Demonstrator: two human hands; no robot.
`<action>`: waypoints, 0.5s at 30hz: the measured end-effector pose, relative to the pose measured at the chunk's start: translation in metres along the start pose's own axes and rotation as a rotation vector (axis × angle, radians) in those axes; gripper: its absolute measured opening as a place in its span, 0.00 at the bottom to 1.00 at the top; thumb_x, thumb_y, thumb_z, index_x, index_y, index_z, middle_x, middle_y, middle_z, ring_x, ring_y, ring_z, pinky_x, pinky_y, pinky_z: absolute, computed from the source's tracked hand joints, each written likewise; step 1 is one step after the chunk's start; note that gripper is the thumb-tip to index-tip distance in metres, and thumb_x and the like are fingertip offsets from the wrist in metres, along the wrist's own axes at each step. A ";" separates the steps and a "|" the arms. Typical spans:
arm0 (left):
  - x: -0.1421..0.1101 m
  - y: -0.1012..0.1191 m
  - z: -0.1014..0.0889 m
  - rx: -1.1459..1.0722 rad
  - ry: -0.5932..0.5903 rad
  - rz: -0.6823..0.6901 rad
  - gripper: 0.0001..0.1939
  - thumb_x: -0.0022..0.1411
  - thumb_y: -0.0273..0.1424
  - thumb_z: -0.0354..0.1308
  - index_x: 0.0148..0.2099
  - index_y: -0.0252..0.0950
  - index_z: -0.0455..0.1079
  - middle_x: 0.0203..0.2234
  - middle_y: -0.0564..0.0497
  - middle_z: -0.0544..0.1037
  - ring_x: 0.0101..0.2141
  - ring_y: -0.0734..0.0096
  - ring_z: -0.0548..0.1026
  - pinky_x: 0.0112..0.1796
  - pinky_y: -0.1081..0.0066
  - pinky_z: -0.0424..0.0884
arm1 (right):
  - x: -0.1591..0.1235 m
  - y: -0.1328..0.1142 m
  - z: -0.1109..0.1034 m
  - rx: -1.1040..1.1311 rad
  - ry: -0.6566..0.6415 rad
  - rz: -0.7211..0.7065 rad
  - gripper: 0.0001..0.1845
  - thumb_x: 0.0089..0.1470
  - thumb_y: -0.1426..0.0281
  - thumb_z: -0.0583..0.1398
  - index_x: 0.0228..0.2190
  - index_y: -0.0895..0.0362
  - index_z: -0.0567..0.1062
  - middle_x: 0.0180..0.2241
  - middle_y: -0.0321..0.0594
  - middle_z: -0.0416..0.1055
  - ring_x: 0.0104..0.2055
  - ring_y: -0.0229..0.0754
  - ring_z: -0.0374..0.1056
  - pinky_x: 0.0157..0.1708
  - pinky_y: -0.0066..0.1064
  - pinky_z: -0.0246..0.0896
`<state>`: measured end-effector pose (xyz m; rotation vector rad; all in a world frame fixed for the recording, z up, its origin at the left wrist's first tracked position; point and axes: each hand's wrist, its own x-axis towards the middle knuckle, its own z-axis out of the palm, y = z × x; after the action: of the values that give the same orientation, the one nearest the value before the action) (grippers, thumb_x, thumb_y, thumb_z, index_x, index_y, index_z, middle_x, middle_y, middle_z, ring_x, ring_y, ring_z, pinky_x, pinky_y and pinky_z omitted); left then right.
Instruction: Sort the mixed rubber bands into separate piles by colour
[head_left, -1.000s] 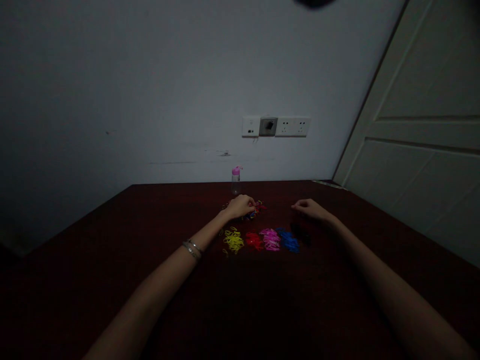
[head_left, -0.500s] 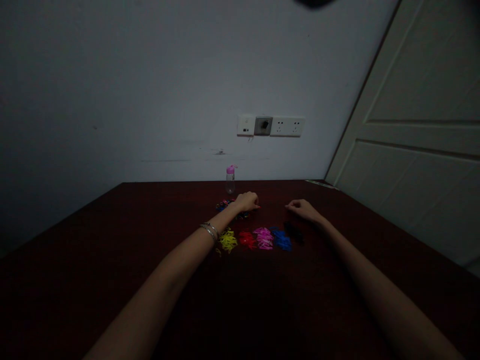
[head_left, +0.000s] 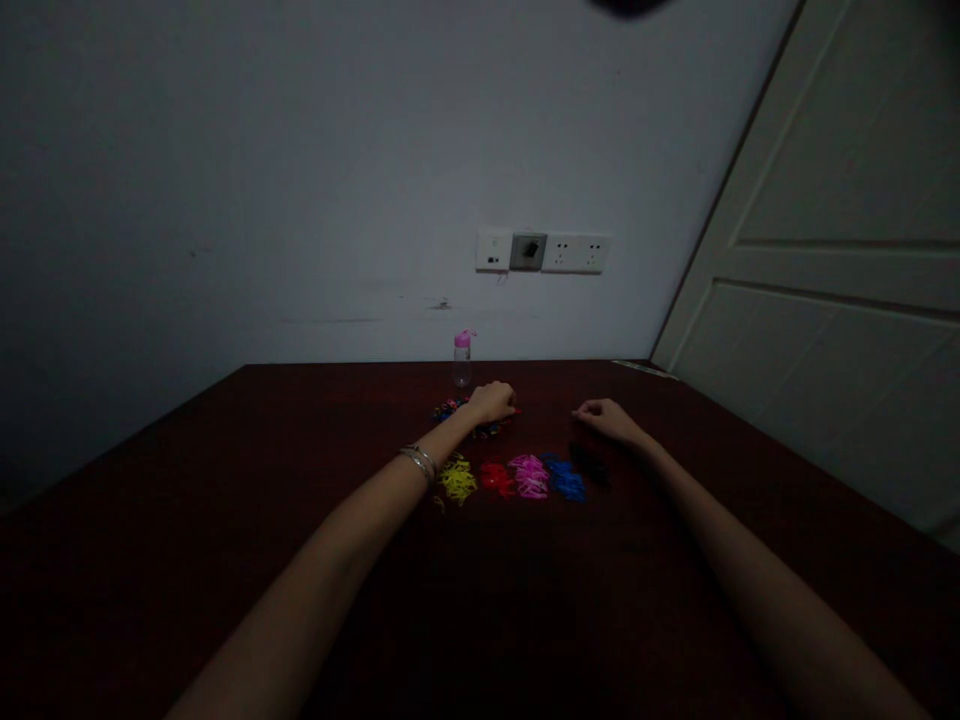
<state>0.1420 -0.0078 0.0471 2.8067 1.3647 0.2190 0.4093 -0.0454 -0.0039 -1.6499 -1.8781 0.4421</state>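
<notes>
My left hand (head_left: 493, 402) reaches over a mixed pile of small coloured elastic bands (head_left: 448, 410), covering part of it. Its fingers are closed and point down at the pile's right side, where a bit of red shows by the fingertips; what they hold is hidden. To the right, my right hand (head_left: 607, 419) rests on the table with thumb and fingers pinched, anything between them too small to make out. Nearer me lie sorted heaps in a row: yellow bands (head_left: 457, 480), red bands (head_left: 496, 479), pink bands (head_left: 530, 477), blue bands (head_left: 566, 479) and a dark heap (head_left: 589, 462).
A clear bottle with a pink cap (head_left: 462, 362) stands behind the mixed pile. The dark red table (head_left: 337, 410) meets a wall carrying sockets (head_left: 574, 253). A pale panelled door (head_left: 825, 300) is on the right.
My left hand has moved right across the mixed pile, uncovering its left part. My right hand keeps its pinched pose near the same spot. The view has turned slightly right.
</notes>
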 end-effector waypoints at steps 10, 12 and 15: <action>0.005 0.005 0.005 0.015 -0.049 -0.020 0.11 0.55 0.35 0.53 0.39 0.38 0.71 0.37 0.47 0.75 0.39 0.66 0.72 0.38 0.71 0.67 | -0.002 -0.004 0.001 -0.008 -0.002 0.013 0.20 0.44 0.57 0.54 0.25 0.61 0.74 0.24 0.40 0.71 0.26 0.39 0.64 0.26 0.27 0.56; 0.005 0.004 0.004 -0.004 -0.021 -0.028 0.10 0.55 0.32 0.53 0.38 0.38 0.71 0.37 0.47 0.75 0.39 0.66 0.72 0.37 0.72 0.67 | -0.002 -0.004 0.001 0.002 0.001 0.024 0.19 0.44 0.57 0.55 0.25 0.61 0.74 0.25 0.40 0.72 0.27 0.39 0.64 0.27 0.27 0.57; 0.005 0.001 0.001 -0.068 0.045 -0.021 0.10 0.54 0.31 0.52 0.38 0.38 0.71 0.36 0.48 0.75 0.37 0.67 0.72 0.36 0.72 0.67 | -0.002 -0.004 0.000 0.006 -0.002 0.019 0.19 0.44 0.57 0.55 0.25 0.60 0.74 0.24 0.40 0.71 0.27 0.39 0.64 0.27 0.27 0.57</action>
<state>0.1456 -0.0043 0.0464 2.7470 1.3667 0.3234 0.4059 -0.0482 -0.0021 -1.6655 -1.8620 0.4564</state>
